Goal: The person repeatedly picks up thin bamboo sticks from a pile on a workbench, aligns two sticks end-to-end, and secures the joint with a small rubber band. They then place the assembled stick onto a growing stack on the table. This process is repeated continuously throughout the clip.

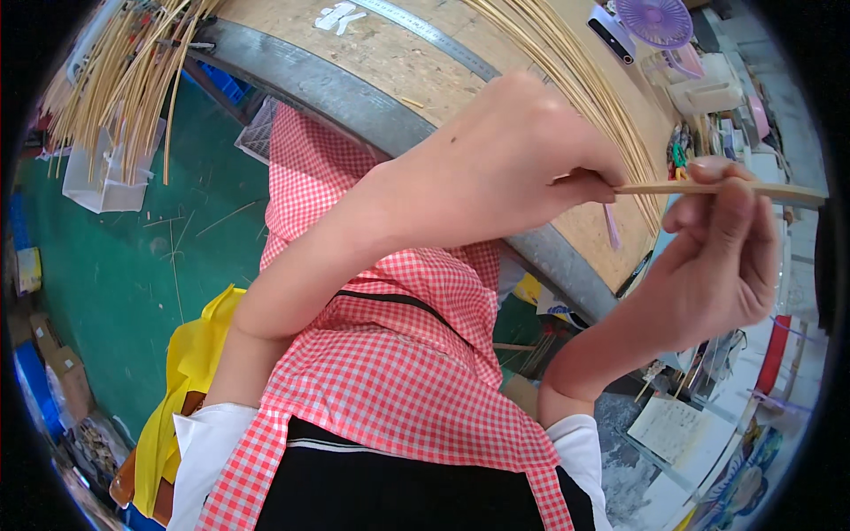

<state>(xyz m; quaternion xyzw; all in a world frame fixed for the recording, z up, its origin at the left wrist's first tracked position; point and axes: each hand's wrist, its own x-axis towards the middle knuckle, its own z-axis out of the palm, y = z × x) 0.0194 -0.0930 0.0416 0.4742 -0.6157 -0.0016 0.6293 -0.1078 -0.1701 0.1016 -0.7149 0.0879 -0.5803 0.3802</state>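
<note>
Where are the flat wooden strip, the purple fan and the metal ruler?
flat wooden strip [761, 189], head view, bare stretch past the right fingers.
purple fan [657, 19], head view, round grille.
metal ruler [434, 35], head view, middle of its length.

bamboo strips [580, 80] crowd the tabletop [416, 53]; bare wood lies left.

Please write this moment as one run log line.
left hand: pinches flat bamboo strip | right hand: grips same strip | behind: thin strips bundle

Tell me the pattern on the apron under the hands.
Red-and-white gingham check on the apron, clearest in the head view, the only one given.
</note>
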